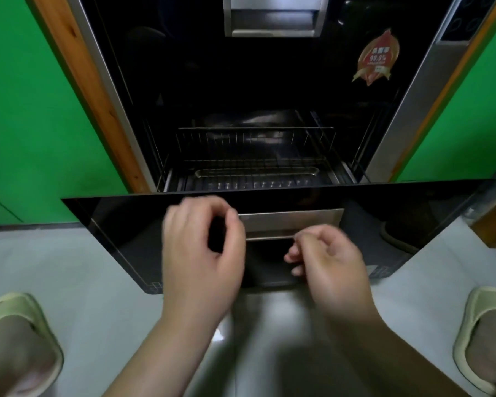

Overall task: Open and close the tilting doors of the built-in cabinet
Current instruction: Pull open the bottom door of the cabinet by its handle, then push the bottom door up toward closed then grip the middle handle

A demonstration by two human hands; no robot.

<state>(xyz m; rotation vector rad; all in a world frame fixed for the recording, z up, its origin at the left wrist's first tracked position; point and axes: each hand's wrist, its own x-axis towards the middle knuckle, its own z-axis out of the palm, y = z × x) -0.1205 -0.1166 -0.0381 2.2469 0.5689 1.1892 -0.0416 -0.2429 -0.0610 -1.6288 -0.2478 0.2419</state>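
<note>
The built-in cabinet has two black glass doors. Its lower door (112, 222) is out toward me, showing a wire rack (255, 150) inside. The upper door (241, 67) sits flush, with a steel handle recess (272, 21) at the top of the view. My left hand (204, 253) hovers in front of the left end of the lower door's steel handle (295, 222), fingers curled in a loose C around nothing. Just below the handle's right part, my right hand (330, 262) is loosely curled and holds nothing.
Green panels (32, 110) flank the cabinet on both sides, with a wooden frame strip (83, 81) on the left. A red sticker (378, 58) is on the upper door. My feet in pale slippers (17, 339) (487, 336) stand on the grey floor on either side of the open door.
</note>
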